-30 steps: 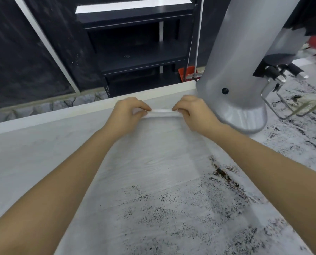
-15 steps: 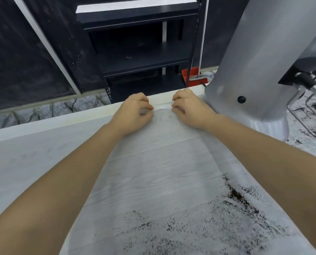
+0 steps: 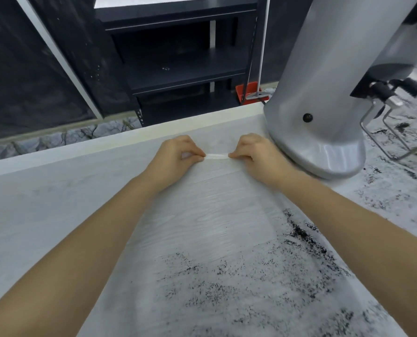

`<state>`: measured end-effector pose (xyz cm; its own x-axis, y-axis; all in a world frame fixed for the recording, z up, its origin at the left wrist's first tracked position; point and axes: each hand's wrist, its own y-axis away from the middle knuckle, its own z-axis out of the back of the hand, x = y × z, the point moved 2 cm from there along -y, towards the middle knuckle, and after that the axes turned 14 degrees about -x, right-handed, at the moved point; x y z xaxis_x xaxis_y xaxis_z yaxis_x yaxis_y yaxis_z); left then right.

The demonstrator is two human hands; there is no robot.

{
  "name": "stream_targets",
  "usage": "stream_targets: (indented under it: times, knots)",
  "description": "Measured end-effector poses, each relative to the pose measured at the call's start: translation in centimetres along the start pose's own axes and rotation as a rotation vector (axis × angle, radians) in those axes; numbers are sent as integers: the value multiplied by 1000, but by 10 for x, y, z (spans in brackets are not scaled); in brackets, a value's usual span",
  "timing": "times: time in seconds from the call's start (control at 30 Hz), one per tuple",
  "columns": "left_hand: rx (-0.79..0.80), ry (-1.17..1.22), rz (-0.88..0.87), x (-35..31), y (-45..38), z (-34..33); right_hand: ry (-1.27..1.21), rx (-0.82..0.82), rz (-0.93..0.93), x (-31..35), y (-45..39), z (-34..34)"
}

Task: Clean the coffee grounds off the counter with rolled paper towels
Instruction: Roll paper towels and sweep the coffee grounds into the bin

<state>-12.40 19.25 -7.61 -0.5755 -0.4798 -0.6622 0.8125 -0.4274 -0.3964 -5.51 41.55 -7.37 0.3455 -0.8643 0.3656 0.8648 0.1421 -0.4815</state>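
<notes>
Paper towel (image 3: 202,229) spread flat over the pale counter (image 3: 32,215), reaching from the near edge almost to the far edge, its far end rolled into a thin white strip (image 3: 216,156). Pinched at that strip by both hands — left hand (image 3: 175,158) on the strip's left end, right hand (image 3: 253,154) on its right end, fingers of each curled down over the roll with a short bare length of it showing between them. Forearms stretched out along the sheet's two long sides. Dark coffee grounds (image 3: 299,233) showing through or on the sheet toward its near right part, thickest in a streak beside the right forearm, thinner specks scattered toward the near edge. More grounds (image 3: 397,190) smeared across the counter's right side. Just right of the right hand, near the far edge, a silver machine base (image 3: 324,132) with a small black button; a wire stand (image 3: 382,139) beyond it toward the right edge. Past the counter's far edge — a dark shelf unit (image 3: 185,69) and a small red object (image 3: 247,91), low on the floor.
</notes>
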Motion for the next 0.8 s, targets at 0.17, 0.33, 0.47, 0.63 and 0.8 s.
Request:
stream_targets:
  times: [0.17, 0.33, 0.47, 0.63, 0.8]
  knots:
    - [55, 71, -56, -31, 71, 11, -66, 25, 42, 50, 67, 26]
    - [126, 97, -57, -59, 148, 28, -115, 119, 103, 92, 128, 41]
    - [168, 125, -62, -71, 187, 40, -140, 167, 172, 121, 154, 48]
    - [148, 120, 15, -70, 183, 48, -161, 180, 174, 116, 138, 47]
    - [-98, 113, 166, -34, 128, 68, -179, 93, 90, 98, 55, 14]
